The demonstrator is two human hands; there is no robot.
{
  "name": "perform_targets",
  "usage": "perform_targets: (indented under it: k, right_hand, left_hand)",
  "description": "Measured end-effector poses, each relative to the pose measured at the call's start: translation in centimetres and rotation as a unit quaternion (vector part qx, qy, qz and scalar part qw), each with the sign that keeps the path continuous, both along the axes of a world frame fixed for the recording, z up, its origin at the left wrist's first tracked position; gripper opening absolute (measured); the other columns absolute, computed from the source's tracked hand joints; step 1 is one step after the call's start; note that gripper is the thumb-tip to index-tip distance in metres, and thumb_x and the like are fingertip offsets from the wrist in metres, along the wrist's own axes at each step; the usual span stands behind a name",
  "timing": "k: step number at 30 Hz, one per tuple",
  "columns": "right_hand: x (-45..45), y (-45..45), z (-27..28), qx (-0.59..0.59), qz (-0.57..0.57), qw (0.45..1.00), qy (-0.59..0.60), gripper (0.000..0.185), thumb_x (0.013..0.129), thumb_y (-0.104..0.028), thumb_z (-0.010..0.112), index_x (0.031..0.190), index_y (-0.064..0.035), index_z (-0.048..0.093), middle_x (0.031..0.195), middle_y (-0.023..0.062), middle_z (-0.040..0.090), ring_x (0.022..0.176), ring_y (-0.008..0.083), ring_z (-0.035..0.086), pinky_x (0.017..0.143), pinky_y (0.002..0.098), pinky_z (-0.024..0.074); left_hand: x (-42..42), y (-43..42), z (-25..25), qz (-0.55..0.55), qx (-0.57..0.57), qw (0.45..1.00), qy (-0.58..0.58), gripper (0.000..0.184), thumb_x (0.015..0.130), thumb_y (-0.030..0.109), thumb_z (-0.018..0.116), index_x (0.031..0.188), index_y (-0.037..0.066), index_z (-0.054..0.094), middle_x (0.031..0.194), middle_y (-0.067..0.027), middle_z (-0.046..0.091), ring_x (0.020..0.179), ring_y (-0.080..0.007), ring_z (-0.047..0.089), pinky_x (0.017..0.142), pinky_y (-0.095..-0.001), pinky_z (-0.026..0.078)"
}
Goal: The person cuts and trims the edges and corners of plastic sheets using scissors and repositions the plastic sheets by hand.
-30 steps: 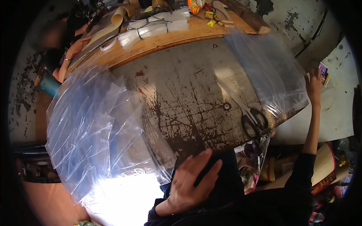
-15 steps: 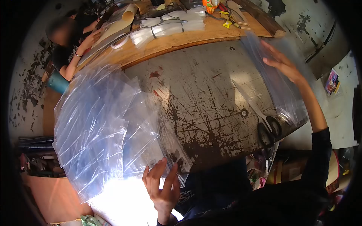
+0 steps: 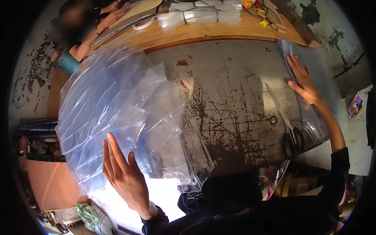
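Clear plastic sheets [image 3: 105, 98] lie fanned out in overlapping layers over the left side of the scratched metal tabletop [image 3: 231, 102]. My left hand [image 3: 126, 178] is over their near edge, fingers stretched out and nothing in its grasp; I cannot tell whether it touches the plastic. On the right edge of the table lies a flat stack of clear plastic [image 3: 311, 117]. My right hand [image 3: 304, 82] rests on that stack with its fingers extended and the thumb apart. Between the two piles is a pair of scissors [image 3: 288, 121] with black handles, closed, blades pointing away from me.
A wooden table [image 3: 219, 34] adjoins the far side, holding a strapped bundle of clear plastic [image 3: 199, 15], an orange packet [image 3: 248, 4] and a wooden beam [image 3: 297, 25]. Another person's arm [image 3: 84, 46] reaches over its left end. A teal bucket [image 3: 67, 62] stands at the left.
My left hand has moved left across the fanned sheets, away from their right corner. My right hand has shifted slightly down its stack. The whole view has turned somewhat.
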State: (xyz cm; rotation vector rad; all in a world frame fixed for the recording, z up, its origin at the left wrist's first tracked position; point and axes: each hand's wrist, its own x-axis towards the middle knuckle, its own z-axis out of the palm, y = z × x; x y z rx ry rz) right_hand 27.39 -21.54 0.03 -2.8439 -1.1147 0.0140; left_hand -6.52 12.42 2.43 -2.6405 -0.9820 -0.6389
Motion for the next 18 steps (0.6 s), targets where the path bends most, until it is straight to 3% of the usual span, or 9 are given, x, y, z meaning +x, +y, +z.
perform_targets:
  k: [3,5,7,8,9,12,16,18]
  right_hand:
    - [-0.2,0.2,0.2,-0.039,-0.012,0.999,-0.019,0.072,0.087,-0.047,0.043,0.143,-0.0142,0.012,0.15,0.0084,0.006,0.138,0.0267,0.004,0.106,0.0549,0.007]
    - [-0.5,0.4,0.9,-0.064,-0.014,0.998,-0.018,0.07,0.088,-0.046,0.044,0.142,-0.0135,0.015,0.15,0.0086,0.006,0.137,0.0274,0.007,0.107,0.0529,0.0095]
    - [-0.9,0.7,2.1,-0.086,-0.015,0.996,-0.021,0.068,0.088,-0.044,0.045,0.142,-0.0128,0.018,0.149,0.0089,0.006,0.137,0.0282,0.009,0.107,0.0509,0.0119]
    - [-1.3,0.7,2.7,-0.072,-0.001,0.997,-0.022,0.063,0.089,-0.044,0.044,0.139,-0.0125,0.025,0.15,0.0077,0.006,0.136,0.0296,0.014,0.107,0.0498,0.0159]
    - [-1.8,0.7,3.4,-0.058,0.013,0.998,-0.023,0.059,0.089,-0.045,0.043,0.137,-0.0122,0.032,0.15,0.0065,0.006,0.135,0.0311,0.018,0.106,0.0486,0.0199]
    - [-4.7,1.1,5.8,0.007,-0.005,1.0,-0.013,0.056,0.088,-0.044,0.045,0.131,-0.0075,0.042,0.149,0.008,0.007,0.132,0.0327,0.024,0.104,0.0453,0.0271]
    - [-7.9,1.5,8.2,0.033,0.012,0.999,-0.031,0.058,0.084,-0.042,0.053,0.129,-0.0074,0.043,0.148,0.013,0.014,0.13,0.0343,0.028,0.102,0.0456,0.0307]
    - [-8.9,1.6,8.8,0.045,0.031,0.998,-0.024,0.061,0.081,-0.044,0.056,0.128,-0.0067,0.044,0.146,0.0155,0.019,0.125,0.0368,0.035,0.1,0.0451,0.0327]
  left_hand:
    - [-0.5,0.7,-0.5,-0.026,0.049,0.998,0.019,0.046,0.082,0.009,0.058,0.127,0.011,0.048,0.123,-0.0066,0.054,0.113,-0.0239,0.051,0.085,-0.0358,0.045]
    - [-0.9,0.9,-0.3,-0.007,-0.056,0.998,-0.042,0.043,0.081,0.001,0.057,0.123,0.011,0.052,0.125,-0.008,0.053,0.112,-0.0268,0.052,0.087,-0.0393,0.048]
    - [-1.5,1.2,-0.1,0.009,-0.05,0.996,-0.068,0.042,0.081,0.002,0.057,0.122,0.012,0.052,0.123,-0.0078,0.053,0.111,-0.0262,0.053,0.085,-0.0388,0.049]
    - [-1.8,1.4,0.1,0.019,-0.044,0.995,-0.091,0.041,0.082,0.003,0.057,0.122,0.012,0.053,0.122,-0.0077,0.054,0.11,-0.0255,0.054,0.083,-0.0384,0.051]
    - [-2.0,1.6,0.2,0.023,0.029,0.996,-0.078,0.038,0.079,0.002,0.06,0.116,0.011,0.058,0.116,-0.007,0.059,0.099,-0.0241,0.06,0.08,-0.0356,0.052]
    - [-3.0,2.1,-0.1,-0.016,0.002,0.996,-0.092,0.035,0.08,0.002,0.059,0.114,0.01,0.059,0.114,-0.009,0.06,0.103,-0.024,0.059,0.08,-0.0345,0.052]
    - [-2.4,1.5,0.1,0.019,-0.041,0.986,-0.16,0.025,0.081,0.0,0.057,0.105,0.007,0.064,0.105,-0.008,0.065,0.098,-0.0224,0.062,0.08,-0.0326,0.05]
    - [-1.9,0.8,0.1,0.012,-0.023,0.985,-0.17,0.024,0.081,-0.001,0.057,0.102,0.007,0.064,0.103,-0.007,0.065,0.096,-0.022,0.063,0.079,-0.0317,0.049]
